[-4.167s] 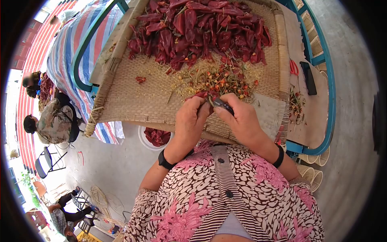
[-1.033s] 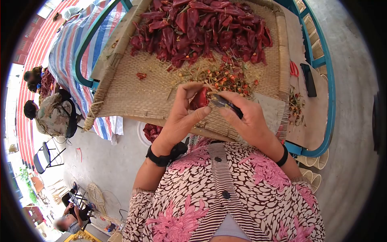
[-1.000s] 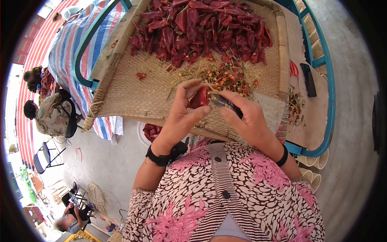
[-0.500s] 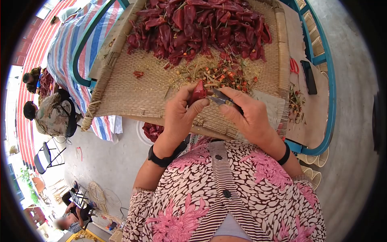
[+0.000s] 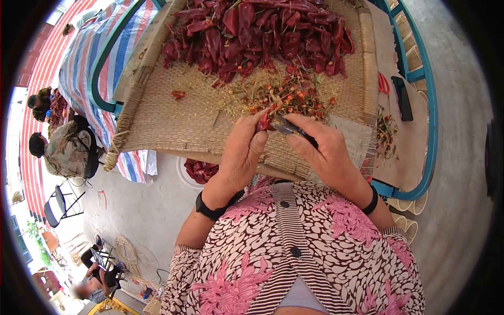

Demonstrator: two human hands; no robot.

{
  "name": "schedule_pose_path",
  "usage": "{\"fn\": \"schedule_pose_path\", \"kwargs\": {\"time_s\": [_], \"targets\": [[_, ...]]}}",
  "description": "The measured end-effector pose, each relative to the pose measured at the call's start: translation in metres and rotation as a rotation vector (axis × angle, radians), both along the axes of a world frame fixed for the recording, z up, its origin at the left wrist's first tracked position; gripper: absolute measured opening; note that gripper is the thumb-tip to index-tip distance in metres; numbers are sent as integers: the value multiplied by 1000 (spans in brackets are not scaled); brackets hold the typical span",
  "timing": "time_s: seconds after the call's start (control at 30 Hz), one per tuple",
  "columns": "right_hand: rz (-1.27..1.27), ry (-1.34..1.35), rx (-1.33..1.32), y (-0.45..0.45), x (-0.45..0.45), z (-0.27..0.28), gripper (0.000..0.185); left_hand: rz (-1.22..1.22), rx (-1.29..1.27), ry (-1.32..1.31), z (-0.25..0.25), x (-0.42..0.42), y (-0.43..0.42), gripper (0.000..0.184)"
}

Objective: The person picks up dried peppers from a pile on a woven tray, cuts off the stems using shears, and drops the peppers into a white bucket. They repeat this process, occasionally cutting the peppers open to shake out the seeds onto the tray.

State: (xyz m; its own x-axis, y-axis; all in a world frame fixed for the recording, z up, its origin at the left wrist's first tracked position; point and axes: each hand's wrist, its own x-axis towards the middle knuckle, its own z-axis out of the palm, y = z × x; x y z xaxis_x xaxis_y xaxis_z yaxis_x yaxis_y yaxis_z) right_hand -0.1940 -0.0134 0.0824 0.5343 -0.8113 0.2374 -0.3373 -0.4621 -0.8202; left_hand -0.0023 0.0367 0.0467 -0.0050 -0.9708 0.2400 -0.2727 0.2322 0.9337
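My left hand (image 5: pixel 242 149) pinches a dried red chilli pepper (image 5: pixel 266 122) between thumb and fingers, above the near part of a woven mat tray (image 5: pixel 178 126). My right hand (image 5: pixel 325 147) is closed on a dark metal blade (image 5: pixel 283 125), whose tip meets the pepper near its stem end. The fingers hide the blade's grip. Just beyond both hands lies a scatter of cut stems and seeds (image 5: pixel 294 98). Farther back on the tray is a big heap of dried red chillies (image 5: pixel 252 37).
Red-handled scissors (image 5: pixel 384 83) and a black phone (image 5: pixel 402 98) lie right of the tray on a board inside a teal metal frame (image 5: pixel 431 121). Below the tray's left front is a tub of chillies (image 5: pixel 200 171). People (image 5: pixel 68 149) sit at far left.
The left hand has turned and the chilli has tipped, its opened end now against the blade. My right hand has hardly moved.
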Motion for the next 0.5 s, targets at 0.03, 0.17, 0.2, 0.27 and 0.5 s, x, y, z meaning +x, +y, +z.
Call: {"fn": "schedule_pose_path", "kwargs": {"time_s": [0.03, 0.17, 0.2, 0.27, 0.5], "targets": [[4, 14, 22, 1, -1, 2, 39, -1, -17, -53, -1, 1, 0, 34], [36, -84, 274, 1, -1, 4, 39, 36, -46, -47, -5, 1, 0, 30], [39, -72, 279, 2, -1, 5, 39, 47, -22, -15, -5, 0, 1, 28], [43, -48, 290, 1, -1, 7, 40, 57, 37, 42, -5, -2, 3, 25], [29, 42, 194, 3, -1, 6, 41, 79, 87, 53, -4, -3, 6, 17]]}}
